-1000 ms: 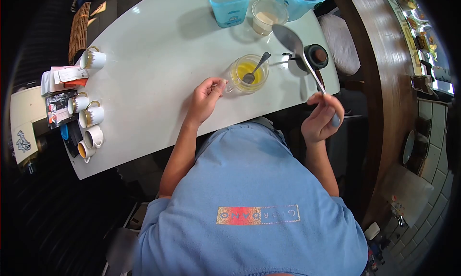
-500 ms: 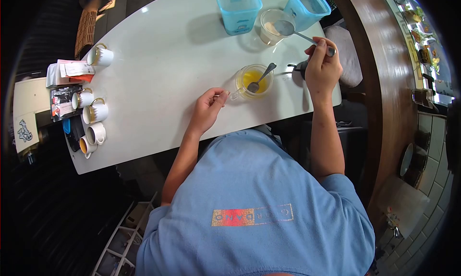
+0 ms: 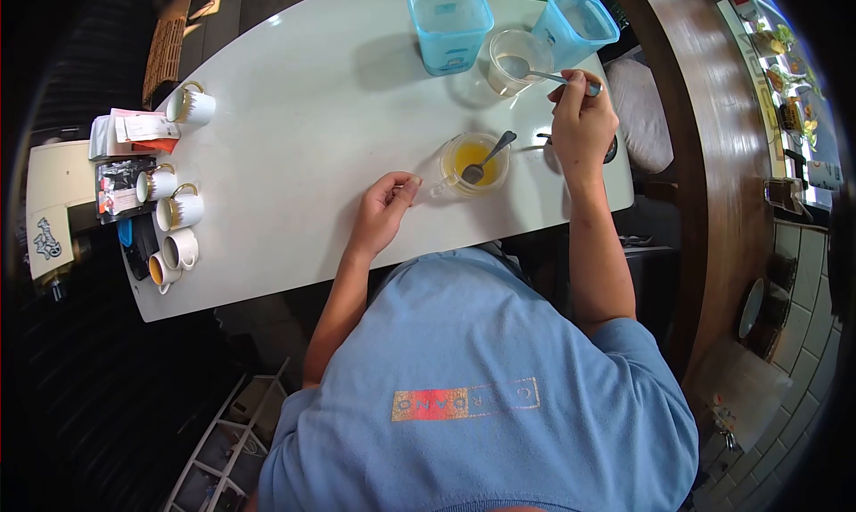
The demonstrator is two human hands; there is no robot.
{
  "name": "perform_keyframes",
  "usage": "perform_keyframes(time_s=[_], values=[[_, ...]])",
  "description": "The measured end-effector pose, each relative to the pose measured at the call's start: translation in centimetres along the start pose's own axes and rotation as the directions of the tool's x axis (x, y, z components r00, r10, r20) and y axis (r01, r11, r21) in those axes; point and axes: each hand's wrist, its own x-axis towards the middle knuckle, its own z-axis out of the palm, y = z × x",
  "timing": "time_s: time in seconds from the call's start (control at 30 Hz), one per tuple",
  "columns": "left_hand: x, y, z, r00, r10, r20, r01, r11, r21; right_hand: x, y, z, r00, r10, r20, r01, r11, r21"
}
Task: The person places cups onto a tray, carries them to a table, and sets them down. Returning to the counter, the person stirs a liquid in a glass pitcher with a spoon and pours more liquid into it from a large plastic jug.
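Note:
My right hand (image 3: 584, 124) is closed around the handle of a metal spoon (image 3: 542, 74). That spoon's bowl is within a clear plastic tub (image 3: 504, 88), whose contents are hard to make out. Nearer to me stands a glass mug (image 3: 446, 163) of yellow liquid, with another spoon (image 3: 493, 154) leaning in it. My left hand (image 3: 386, 211) lies just left of the mug's handle, a small gap apart. Its fingers are curled, the thumb against the index finger, and nothing shows in them.
Two blue plastic containers (image 3: 448, 53) (image 3: 571, 41) stand behind and beside the tub. A dark round object (image 3: 611, 149) is partly hidden behind my right wrist. Several white cups (image 3: 181, 211) line the table's left edge, next to papers and packets (image 3: 134, 136).
My right hand has moved left and the spoon's bowl has shifted left within the tub. My left hand, formerly at the mug's handle, is now slightly apart from it.

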Motion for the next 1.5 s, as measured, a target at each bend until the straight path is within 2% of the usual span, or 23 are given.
perform_keyframes(time_s=[0.13, 0.23, 0.53, 0.87, 0.93, 1.07, 1.17, 1.33, 1.4, 1.5], values=[[0.1, 0.4, 0.2, 1.0, 0.014, -0.021, -0.014, 0.999, -0.028, -0.1, 0.6, -0.4, 0.997, 0.028, -0.076, -0.023, 0.998, 0.057], [0.2, 0.3, 0.1, 1.0, 0.015, 0.003, -0.015, 1.0, -0.02, -0.4, 0.5, -0.9, 0.99, 0.041, -0.131, -0.011, 0.976, 0.218], [0.2, 0.3, 0.3, 0.998, 0.009, 0.058, -0.009, 1.0, -0.007, -1.3, 0.5, -1.0, 0.99, -0.007, -0.144, 0.027, 0.99, 0.142], [-0.3, 0.0, 0.2, 0.998, 0.014, 0.055, -0.012, 1.0, -0.023, -1.6, 1.1, -0.8, 0.988, 0.02, -0.154, 0.013, 0.979, 0.206], [-0.5, 0.1, 0.1, 0.998, 0.018, 0.056, -0.017, 1.0, -0.025, -1.4, 1.6, -0.9, 0.986, 0.063, -0.154, -0.011, 0.949, 0.314], [-0.5, 0.0, 0.0, 0.997, 0.023, 0.069, -0.022, 1.0, -0.019, -1.4, 1.2, -1.8, 0.98, 0.096, -0.175, -0.023, 0.924, 0.382], [-0.4, -0.1, 0.1, 0.997, 0.01, 0.07, -0.009, 1.0, -0.023, -1.7, 0.2, -3.1, 0.973, 0.145, -0.18, -0.035, 0.863, 0.504], [-0.1, 0.4, 0.4, 0.996, -0.014, 0.09, 0.014, 1.0, 0.002, -4.5, -0.3, -6.1, 0.983, 0.114, -0.147, -0.015, 0.835, 0.55], [0.1, 0.6, 0.5, 0.996, -0.013, 0.092, 0.012, 1.0, 0.007, -6.6, -0.4, -6.9, 0.988, 0.117, -0.1, -0.024, 0.756, 0.654], [0.3, 0.7, 0.6, 0.994, -0.002, 0.105, 0.002, 1.0, 0.007, -10.0, 0.0, -7.6, 0.994, 0.086, -0.065, -0.02, 0.737, 0.675]])
